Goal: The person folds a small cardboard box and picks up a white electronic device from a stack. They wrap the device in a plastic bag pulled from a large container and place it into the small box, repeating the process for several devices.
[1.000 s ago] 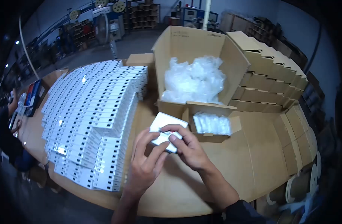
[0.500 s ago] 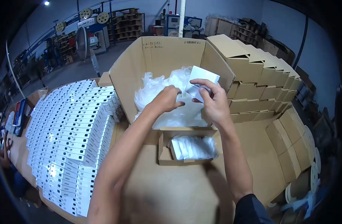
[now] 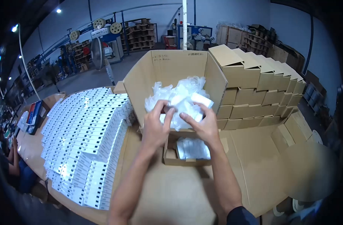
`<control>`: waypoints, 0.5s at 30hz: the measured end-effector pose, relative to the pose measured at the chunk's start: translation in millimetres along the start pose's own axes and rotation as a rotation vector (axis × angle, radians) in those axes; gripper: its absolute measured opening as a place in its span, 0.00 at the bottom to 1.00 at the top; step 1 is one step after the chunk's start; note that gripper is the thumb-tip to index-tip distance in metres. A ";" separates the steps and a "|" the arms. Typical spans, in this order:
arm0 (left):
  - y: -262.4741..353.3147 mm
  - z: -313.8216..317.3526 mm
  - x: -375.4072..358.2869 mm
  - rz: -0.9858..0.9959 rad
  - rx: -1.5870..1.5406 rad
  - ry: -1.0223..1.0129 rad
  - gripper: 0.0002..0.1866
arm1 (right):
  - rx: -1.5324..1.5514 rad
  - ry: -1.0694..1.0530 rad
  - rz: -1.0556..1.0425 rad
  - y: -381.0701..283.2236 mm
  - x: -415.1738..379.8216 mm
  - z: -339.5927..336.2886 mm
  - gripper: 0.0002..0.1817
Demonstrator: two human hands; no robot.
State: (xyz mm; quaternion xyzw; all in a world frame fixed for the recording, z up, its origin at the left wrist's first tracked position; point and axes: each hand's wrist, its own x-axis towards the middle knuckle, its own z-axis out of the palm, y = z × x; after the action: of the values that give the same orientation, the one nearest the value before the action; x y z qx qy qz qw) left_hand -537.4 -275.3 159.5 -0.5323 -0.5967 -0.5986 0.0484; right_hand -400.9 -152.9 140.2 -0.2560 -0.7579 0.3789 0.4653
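Both hands are raised over the front edge of a large open carton (image 3: 179,62) filled with clear plastic bags (image 3: 160,93). A clear plastic bag (image 3: 182,111) is stretched between my left hand (image 3: 156,125) and my right hand (image 3: 205,125), its edges pinched by the fingers of each. Behind the right fingers a white box (image 3: 202,99) shows in part; whether the hand grips it is unclear. Below the hands stands a small open carton (image 3: 186,162) with bagged items (image 3: 193,148) packed inside.
White boxes with black squares (image 3: 85,127) are stacked high on the left. Flattened or folded brown cartons (image 3: 250,78) rise in rows on the right. At the far left, a person's arm (image 3: 14,161) is beside the table. Machines (image 3: 107,45) stand behind.
My hands have come together, with plastic now between them. The white box has gone lower, behind the right fingers. The camera view has shifted, so the scene sits lower and further right.
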 end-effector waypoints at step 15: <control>68.9 -19.4 -208.7 -0.364 -0.186 0.442 0.16 | 0.438 -0.059 0.220 -49.4 -201.0 -20.0 0.20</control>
State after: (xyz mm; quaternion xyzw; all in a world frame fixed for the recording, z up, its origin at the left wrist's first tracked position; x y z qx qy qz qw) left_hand -411.4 -430.2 65.5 -0.2757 -0.5998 -0.7509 0.0199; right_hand -297.0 -323.8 83.2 -0.2189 -0.6386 0.5898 0.4432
